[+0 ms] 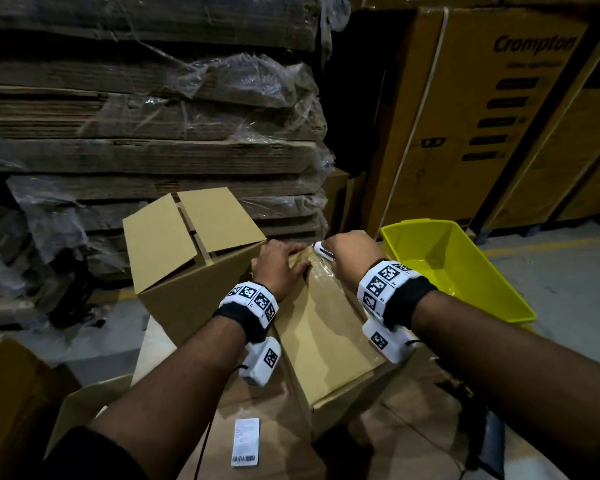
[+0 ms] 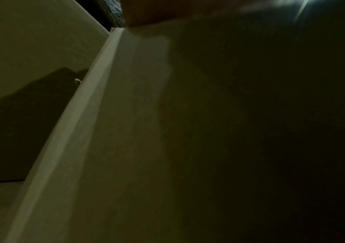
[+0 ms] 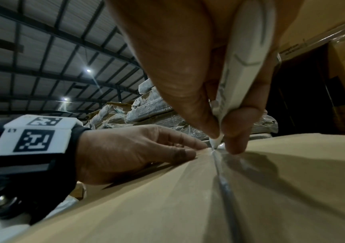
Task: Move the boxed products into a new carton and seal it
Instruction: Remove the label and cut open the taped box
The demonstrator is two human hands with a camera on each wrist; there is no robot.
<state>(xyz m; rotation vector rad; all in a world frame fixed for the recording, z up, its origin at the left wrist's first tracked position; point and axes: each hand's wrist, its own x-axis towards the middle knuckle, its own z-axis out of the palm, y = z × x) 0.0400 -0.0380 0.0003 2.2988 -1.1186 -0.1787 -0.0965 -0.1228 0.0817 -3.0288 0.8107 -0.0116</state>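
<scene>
While left hand presses flat on the taped carton, right fingers pinch a white cutter.

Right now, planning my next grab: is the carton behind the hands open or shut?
Open: the rear carton has flaps standing up and apart.

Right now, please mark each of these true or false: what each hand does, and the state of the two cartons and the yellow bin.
1. The right hand holds a white cutter at the taped seam. True.
2. The left hand lifts a flap. False: it lies flat on the taped carton.
3. The carton behind is sealed. False: its flaps stand open.
4. The yellow bin lies right of the hands. True.
</scene>
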